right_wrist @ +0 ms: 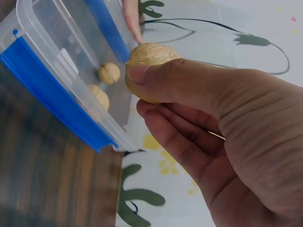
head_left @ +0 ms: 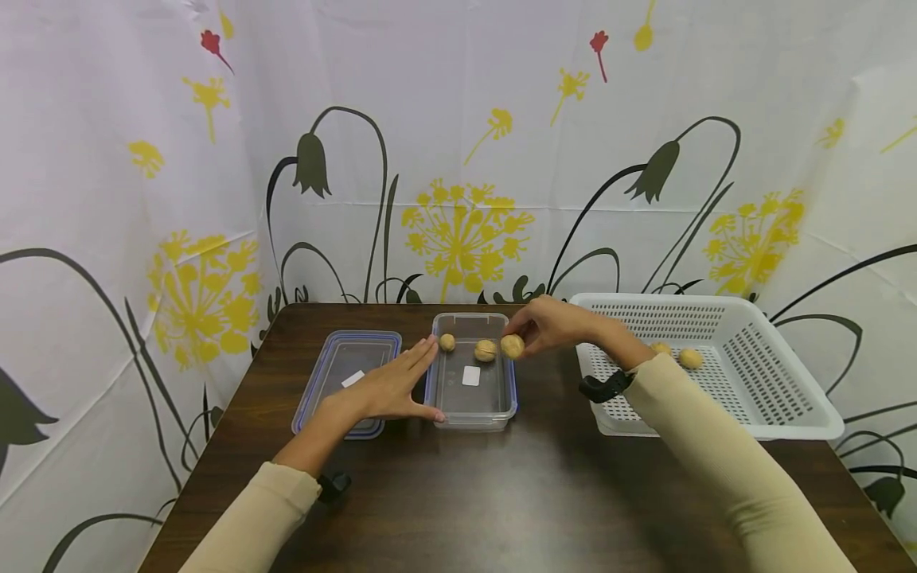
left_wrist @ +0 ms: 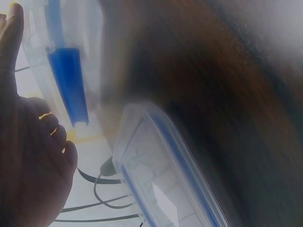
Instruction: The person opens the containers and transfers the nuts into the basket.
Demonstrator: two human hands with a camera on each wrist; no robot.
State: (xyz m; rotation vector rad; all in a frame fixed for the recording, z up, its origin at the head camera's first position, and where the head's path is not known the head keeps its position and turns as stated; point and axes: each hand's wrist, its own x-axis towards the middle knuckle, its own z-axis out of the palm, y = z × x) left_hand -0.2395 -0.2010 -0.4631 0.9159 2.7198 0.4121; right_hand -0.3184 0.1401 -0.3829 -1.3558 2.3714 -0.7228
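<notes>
Between the thumb and fingers of my right hand is a walnut, held at the right rim of a clear plastic container with blue edges. The right wrist view shows that walnut pinched close up. Two more walnuts lie inside the container, one walnut at the left wall and another walnut near the middle. My left hand rests along the container's left side, fingers extended and thumb at the near corner. In the left wrist view its palm shows beside the blue clip.
A clear lid with a blue seal lies on the dark wooden table, left of the container and partly under my left forearm. To the right stands a white perforated basket with walnuts in it. A flowered curtain hangs behind the table.
</notes>
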